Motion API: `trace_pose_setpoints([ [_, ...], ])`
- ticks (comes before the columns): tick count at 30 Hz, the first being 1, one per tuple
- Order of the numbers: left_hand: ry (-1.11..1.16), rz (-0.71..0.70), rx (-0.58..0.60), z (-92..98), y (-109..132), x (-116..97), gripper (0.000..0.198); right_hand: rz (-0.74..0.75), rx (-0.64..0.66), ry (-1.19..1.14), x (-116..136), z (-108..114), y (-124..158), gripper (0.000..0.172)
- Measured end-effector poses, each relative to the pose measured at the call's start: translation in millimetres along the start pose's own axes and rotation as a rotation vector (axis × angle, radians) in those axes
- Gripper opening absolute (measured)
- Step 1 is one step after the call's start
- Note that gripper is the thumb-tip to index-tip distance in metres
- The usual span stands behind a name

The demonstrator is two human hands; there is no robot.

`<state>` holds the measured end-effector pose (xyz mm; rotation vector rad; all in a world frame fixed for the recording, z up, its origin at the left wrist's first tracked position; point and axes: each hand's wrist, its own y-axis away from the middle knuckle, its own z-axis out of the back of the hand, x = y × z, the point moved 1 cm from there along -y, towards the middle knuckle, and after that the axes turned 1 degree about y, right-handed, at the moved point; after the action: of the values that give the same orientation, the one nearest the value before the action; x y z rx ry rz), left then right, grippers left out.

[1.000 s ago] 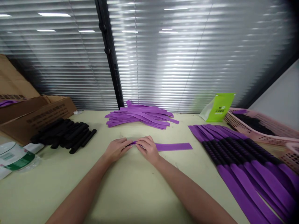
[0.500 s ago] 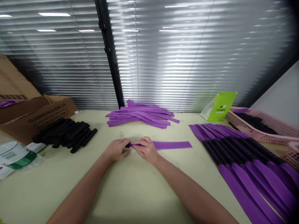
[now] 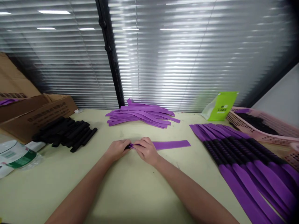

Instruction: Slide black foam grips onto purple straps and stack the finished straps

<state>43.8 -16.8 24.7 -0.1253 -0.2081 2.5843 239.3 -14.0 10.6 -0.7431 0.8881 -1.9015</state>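
A single purple strap [image 3: 171,144] lies flat on the pale table [image 3: 130,186], its left end pinched under my right hand [image 3: 146,150]. My left hand [image 3: 117,149] is curled shut just left of it, and a bit of a black tube shows between the two hands at the strap's tip. Both hands meet at the middle of the table. A loose pile of purple straps [image 3: 141,115] lies behind them near the window blinds. A heap of black foam tubes [image 3: 66,132] sits to the left.
At right lies a row of purple straps with black tubes on them [image 3: 235,149]. Behind them stand a pink basket [image 3: 259,124] and a green pouch [image 3: 220,106]. Cardboard boxes [image 3: 35,113] and a plastic bag [image 3: 16,157] fill the left edge.
The strap's right end has slid a little to the left. A black tube tip has come into sight between my hands. Both hands stay in place.
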Motion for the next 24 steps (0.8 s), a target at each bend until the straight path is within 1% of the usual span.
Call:
trace_pose_setpoints([
  [3, -0.007, -0.013, -0.002, -2.9, 0, -1, 0.012, -0.02, 0.006, 0.027, 2, 0, 1, 0.015],
  [7, 0.001, 0.004, -0.022, -5.5, -1, -2, 0.009, 0.016, 0.001, 0.042, 4, -3, 2, 0.016],
  [11, 0.012, -0.002, -0.038, -5.1, -2, -5, 0.011, -0.033, -0.002, 0.063, 2, -5, 2, 0.014],
  [15, 0.016, 0.005, -0.041, -5.3, -2, -9, 0.009, 0.026, 0.017, 0.045, 1, -5, 2, 0.015],
  [19, 0.042, 0.015, -0.108, -5.7, -3, -10, 0.009, -0.01, 0.05, 0.055, 1, -5, 1, 0.015],
  [22, 0.046, 0.076, -0.13, -3.5, -4, -5, 0.009, -0.05, 0.085, 0.059, -2, -8, -1, 0.023],
  [24, 0.095, 0.085, -0.145, 0.7, -2, 0, 0.013, -0.088, 0.085, 0.051, -4, -10, -1, 0.025],
])
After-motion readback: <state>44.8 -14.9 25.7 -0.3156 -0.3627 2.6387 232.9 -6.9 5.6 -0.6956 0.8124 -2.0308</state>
